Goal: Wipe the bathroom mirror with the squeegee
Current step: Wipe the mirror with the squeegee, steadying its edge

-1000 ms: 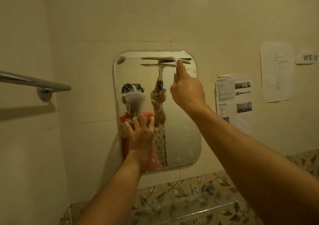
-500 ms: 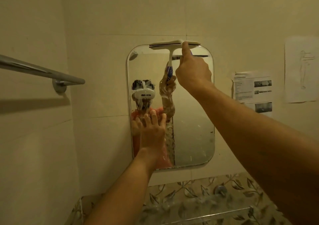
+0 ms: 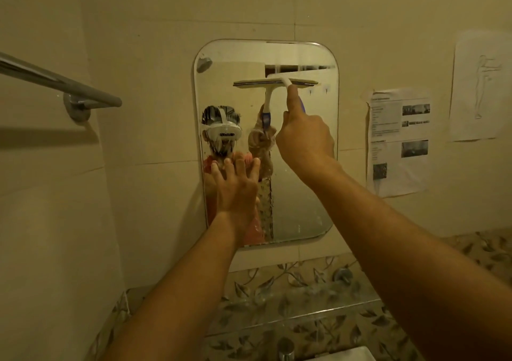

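1. Head view: the squeegee [image 3: 275, 83] was at the top edge of the mirror [image 3: 302, 202] half a second ago. Now it's lower, blade level, at 12 o'clock on the glass. The down-stroke looks just started, with most of the pane left.
2. Right hand [image 3: 304, 136] is clamped on the handle, index finger along it. Left hand [image 3: 235, 186] is flat, fingers spread, pressing the glass at 7 o'clock.
3. Squeegee: white blade bar, white-and-blue handle. There's a clearer strip above it and drips by its right end.
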